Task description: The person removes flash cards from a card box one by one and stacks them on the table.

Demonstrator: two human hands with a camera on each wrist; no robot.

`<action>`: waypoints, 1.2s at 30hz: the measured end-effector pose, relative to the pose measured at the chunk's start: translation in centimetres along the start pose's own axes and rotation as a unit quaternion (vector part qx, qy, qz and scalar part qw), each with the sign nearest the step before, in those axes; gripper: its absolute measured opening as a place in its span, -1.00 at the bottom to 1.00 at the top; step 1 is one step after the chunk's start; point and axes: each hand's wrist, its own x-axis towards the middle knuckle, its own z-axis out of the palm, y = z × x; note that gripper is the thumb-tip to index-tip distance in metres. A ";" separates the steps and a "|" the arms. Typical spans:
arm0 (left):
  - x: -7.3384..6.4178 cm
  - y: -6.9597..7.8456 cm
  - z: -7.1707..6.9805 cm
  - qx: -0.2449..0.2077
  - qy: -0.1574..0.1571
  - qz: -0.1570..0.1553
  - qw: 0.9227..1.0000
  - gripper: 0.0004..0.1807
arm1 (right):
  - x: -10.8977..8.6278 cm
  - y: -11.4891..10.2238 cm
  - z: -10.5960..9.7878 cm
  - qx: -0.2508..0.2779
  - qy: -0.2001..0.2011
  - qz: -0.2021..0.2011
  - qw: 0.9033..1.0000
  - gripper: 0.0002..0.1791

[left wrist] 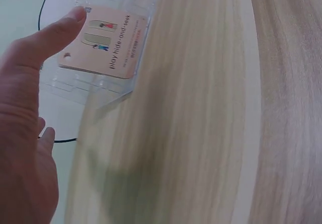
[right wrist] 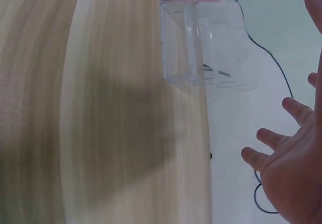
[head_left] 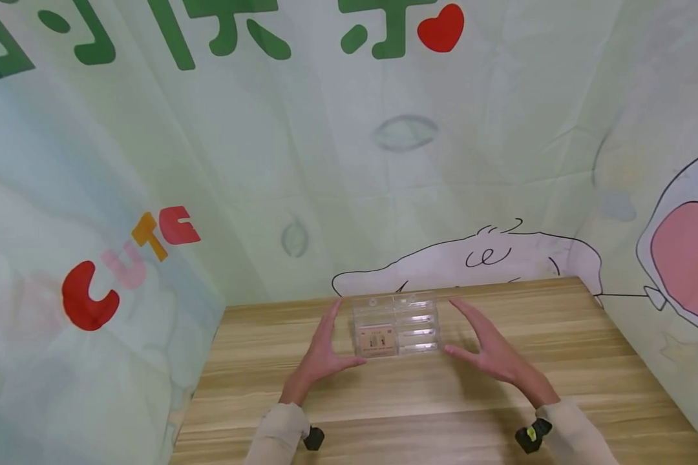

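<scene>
A clear plastic rack [head_left: 417, 326] with stepped compartments stands near the table's back edge. In its lower left compartment sits a stack of pink cards [head_left: 377, 341], whose front reads "play hide-and-seek" in the left wrist view. My left hand [head_left: 324, 352] is spread at the rack's left side, thumb and fingers apart. On the other side my right hand [head_left: 496, 349] is held with spread fingers, a small gap from the rack. The right wrist view shows the rack's bare compartments [right wrist: 183, 43] and the right fingers apart from it. Whether the left thumb touches the rack I cannot tell.
The wooden table [head_left: 419, 407] runs back to a printed fabric backdrop [head_left: 326, 161], which also hangs at both sides. Dark wrist devices [head_left: 314, 439] sit by both sleeves. Bare wood lies in front of the rack.
</scene>
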 end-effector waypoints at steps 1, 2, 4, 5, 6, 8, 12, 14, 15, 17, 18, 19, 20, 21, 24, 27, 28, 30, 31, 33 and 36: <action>0.0 -0.2 0.3 -0.007 -0.001 -0.011 1.000 0.49 | -0.2 0.2 0.1 0.007 0.000 0.010 1.000 0.02; 0.0 -0.4 0.6 -0.015 -0.001 -0.018 1.000 0.49 | -0.4 0.3 0.3 0.013 0.000 0.023 1.000 0.02; 0.1 -0.7 1.2 -0.034 -0.002 -0.031 0.999 0.50 | -0.7 0.6 0.5 0.020 0.002 0.043 0.999 0.01; 0.2 -0.9 1.4 -0.042 -0.003 -0.035 0.998 0.49 | -0.9 0.7 0.5 0.027 0.003 0.051 0.998 0.00; 0.3 -1.0 1.6 -0.050 -0.004 -0.040 0.998 0.49 | -1.1 0.8 0.6 0.031 0.004 0.057 0.998 -0.01; 0.4 -1.2 2.1 -0.069 -0.006 -0.047 0.997 0.49 | -1.4 1.0 0.7 0.042 0.008 0.062 0.997 -0.03; 0.7 -2.0 2.9 -0.106 -0.009 -0.061 0.992 0.51 | -1.9 1.5 1.2 0.073 0.012 0.061 0.995 -0.07; 0.9 -2.5 3.3 -0.119 -0.010 -0.061 0.991 0.52 | -2.1 1.8 1.5 0.089 0.013 0.061 0.994 -0.08; 1.0 -2.7 3.6 -0.122 -0.011 -0.063 0.990 0.53 | -2.1 1.9 1.7 0.095 0.014 0.062 0.993 -0.09; 1.1 -2.9 4.0 -0.122 -0.013 -0.064 0.990 0.53 | -2.2 2.2 2.0 0.103 0.015 0.066 0.992 -0.11; 1.1 -3.0 4.1 -0.120 -0.015 -0.065 0.991 0.53 | -2.3 2.3 2.2 0.106 0.015 0.068 0.992 -0.11; 1.2 -3.1 4.3 -0.114 -0.017 -0.067 0.991 0.53 | -2.3 2.4 2.3 0.109 0.015 0.071 0.991 -0.12; 1.2 -3.0 4.3 -0.111 -0.017 -0.066 0.991 0.53 | -2.4 2.5 2.5 0.113 0.015 0.073 0.991 -0.13; 1.3 -3.0 4.4 -0.107 -0.019 -0.065 0.992 0.52 | -2.4 2.6 2.6 0.116 0.015 0.075 0.990 -0.13; 1.6 -2.8 4.6 -0.101 -0.022 -0.060 0.993 0.51 | -2.4 2.6 2.9 0.128 0.016 0.081 0.988 -0.15; 1.8 -2.7 4.7 -0.103 -0.025 -0.060 0.993 0.51 | -2.4 2.6 3.2 0.135 0.018 0.088 0.987 -0.16; 1.9 -2.7 4.8 -0.105 -0.026 -0.061 0.992 0.51 | -2.3 2.6 3.2 0.138 0.018 0.090 0.986 -0.16; 2.1 -2.8 4.8 -0.109 -0.026 -0.062 0.992 0.51 | -2.2 2.5 3.4 0.140 0.019 0.094 0.986 -0.18; 2.2 -2.9 4.9 -0.110 -0.026 -0.061 0.992 0.50 | -2.1 2.4 3.5 0.141 0.019 0.096 0.985 -0.18; 2.3 -3.0 4.9 -0.108 -0.028 -0.059 0.992 0.50 | -1.9 2.3 3.6 0.144 0.023 0.098 0.984 -0.19; 2.3 -3.1 4.9 -0.108 -0.033 -0.059 0.992 0.47 | -1.5 2.1 3.8 0.144 0.029 0.100 0.984 -0.22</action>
